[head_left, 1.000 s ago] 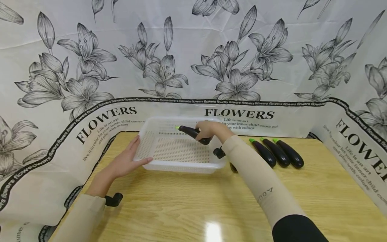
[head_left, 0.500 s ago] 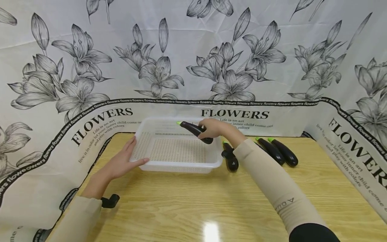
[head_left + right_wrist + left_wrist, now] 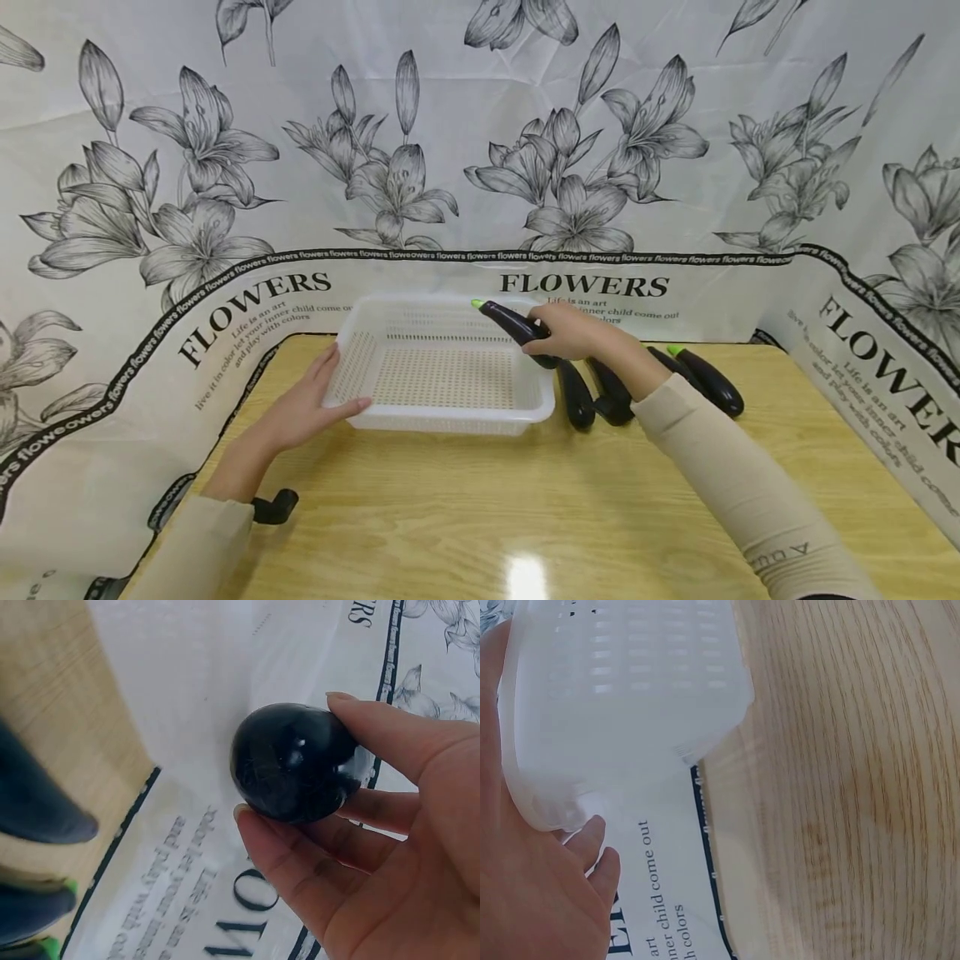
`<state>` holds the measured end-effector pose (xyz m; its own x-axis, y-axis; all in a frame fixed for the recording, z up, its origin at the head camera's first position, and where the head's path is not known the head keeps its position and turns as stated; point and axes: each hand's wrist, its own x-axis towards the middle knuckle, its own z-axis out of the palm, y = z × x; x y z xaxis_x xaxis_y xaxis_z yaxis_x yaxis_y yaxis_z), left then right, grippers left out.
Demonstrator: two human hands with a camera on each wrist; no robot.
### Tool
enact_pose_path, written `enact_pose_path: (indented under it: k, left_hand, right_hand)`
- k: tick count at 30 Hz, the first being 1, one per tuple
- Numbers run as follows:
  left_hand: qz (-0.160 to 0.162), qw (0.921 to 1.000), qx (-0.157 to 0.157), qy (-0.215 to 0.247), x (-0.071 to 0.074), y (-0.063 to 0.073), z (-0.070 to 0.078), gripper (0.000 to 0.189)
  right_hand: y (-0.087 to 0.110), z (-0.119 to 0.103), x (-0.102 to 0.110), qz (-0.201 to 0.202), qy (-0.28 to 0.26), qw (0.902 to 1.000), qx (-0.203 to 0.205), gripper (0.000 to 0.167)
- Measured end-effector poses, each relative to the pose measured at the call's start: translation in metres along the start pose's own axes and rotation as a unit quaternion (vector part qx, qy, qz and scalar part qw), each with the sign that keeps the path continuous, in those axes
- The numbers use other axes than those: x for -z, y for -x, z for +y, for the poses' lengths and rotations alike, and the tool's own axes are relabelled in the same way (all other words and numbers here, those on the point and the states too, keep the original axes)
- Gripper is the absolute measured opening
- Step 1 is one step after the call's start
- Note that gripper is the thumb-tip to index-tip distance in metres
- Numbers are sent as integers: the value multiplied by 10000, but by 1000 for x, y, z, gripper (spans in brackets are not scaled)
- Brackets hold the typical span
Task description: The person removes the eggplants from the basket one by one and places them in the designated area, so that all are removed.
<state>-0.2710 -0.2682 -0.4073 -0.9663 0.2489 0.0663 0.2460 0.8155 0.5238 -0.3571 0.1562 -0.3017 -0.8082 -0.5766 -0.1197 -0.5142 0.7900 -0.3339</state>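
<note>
My left hand (image 3: 303, 408) grips the left side of a white perforated plastic basket (image 3: 442, 414), thumb at the front rim. In the left wrist view, fingertips (image 3: 592, 836) curl round the basket's corner (image 3: 630, 712). Above the basket's right rim, my right hand (image 3: 568, 330) holds a dark purple eggplant (image 3: 504, 319) by its thick end, its green stem end pointing up and left. The right wrist view shows the rounded end of the eggplant (image 3: 289, 765) between thumb and fingers. The basket's perforated floor shows bare.
On the wooden table (image 3: 420, 517), right of the basket, lie several more eggplants: one near the rim (image 3: 576, 396), another beside it partly behind my wrist, and an eggplant (image 3: 708, 383) farther right. A flower-printed cloth (image 3: 420, 200) stands close behind and at both sides.
My right hand has moved right with the eggplant, from over the basket's inside to its right rim. The left hand keeps its grip on the basket. The head view shifted slightly.
</note>
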Motion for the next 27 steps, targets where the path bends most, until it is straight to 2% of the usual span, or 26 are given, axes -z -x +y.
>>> enact_pose_path:
  k: [7,14,21,27]
  left_hand:
    - [45,9999,51,-129,0,6,3,112]
    - [15,9998,125,-134,0,12,7,112]
    - [16,9999,100,-116,-4,15,9,111]
    - [22,9999,106,-129,-6,16,14,110]
  right_hand:
    - [28,20,-5,237,50,9997,-58,56]
    - [50,43,-13,296,75,9995,45,46]
    - [75,65,-15,172,27,9994,-299,57]
    - [99,83,-14,297,67,9987,-402,59]
